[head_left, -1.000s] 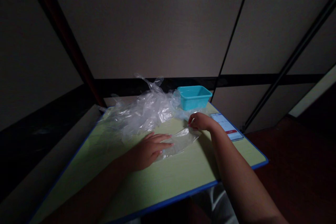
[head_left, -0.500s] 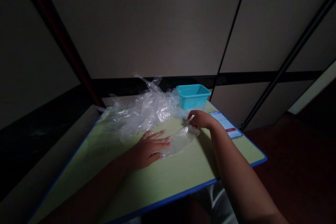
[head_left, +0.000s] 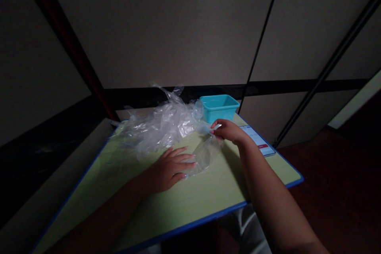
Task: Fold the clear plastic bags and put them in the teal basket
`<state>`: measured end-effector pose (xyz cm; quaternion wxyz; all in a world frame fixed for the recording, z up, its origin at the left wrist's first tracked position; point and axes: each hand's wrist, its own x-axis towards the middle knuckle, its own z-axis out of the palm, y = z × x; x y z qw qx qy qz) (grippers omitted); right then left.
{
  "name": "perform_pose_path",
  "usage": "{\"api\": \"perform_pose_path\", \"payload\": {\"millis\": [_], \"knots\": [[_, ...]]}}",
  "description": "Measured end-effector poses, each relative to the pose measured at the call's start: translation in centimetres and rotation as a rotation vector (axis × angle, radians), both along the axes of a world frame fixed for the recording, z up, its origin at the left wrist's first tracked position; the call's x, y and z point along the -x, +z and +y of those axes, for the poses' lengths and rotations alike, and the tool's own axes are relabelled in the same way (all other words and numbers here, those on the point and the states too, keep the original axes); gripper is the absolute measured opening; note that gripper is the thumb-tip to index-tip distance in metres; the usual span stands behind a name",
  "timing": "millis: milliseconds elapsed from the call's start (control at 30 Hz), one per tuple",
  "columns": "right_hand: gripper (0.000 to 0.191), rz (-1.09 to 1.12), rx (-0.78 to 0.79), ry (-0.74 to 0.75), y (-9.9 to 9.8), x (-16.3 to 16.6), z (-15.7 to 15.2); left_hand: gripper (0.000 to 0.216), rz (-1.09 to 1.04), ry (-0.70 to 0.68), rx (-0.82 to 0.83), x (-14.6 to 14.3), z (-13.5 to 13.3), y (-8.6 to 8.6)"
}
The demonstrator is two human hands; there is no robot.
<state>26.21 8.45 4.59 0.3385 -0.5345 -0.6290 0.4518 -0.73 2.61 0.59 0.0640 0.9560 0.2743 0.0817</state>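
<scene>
A small clear plastic bag [head_left: 205, 152] lies on the pale green table [head_left: 190, 202]. My left hand [head_left: 168, 168] lies flat with fingers spread, pressing the bag's near end onto the table. My right hand [head_left: 228, 130] pinches the bag's far end and holds it lifted a little off the surface. Just behind the hands sits a crumpled pile of clear plastic bags [head_left: 162, 125].
A turquoise plastic tub [head_left: 219, 107] stands at the table's far edge, right of the pile. A phone [head_left: 258, 139] with a lit screen lies near the right edge, partly behind my right wrist. The table has a blue rim; dark wall panels rise behind it.
My right hand has risen and moved slightly back, lifting the bag's far end off the table. My left hand has stayed flat on the near end.
</scene>
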Motion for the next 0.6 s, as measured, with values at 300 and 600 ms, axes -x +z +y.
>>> {"api": "perform_pose_path", "payload": {"millis": [300,600], "knots": [[0.017,0.044,-0.027,0.038,-0.2,0.1,0.0,0.041,-0.027,-0.026,-0.023,0.0,0.0,0.0],[0.036,0.322,-0.070,0.076,-0.2,1.8,-0.3,0.042,-0.008,-0.018,-0.006,0.0,-0.1,0.1]]}}
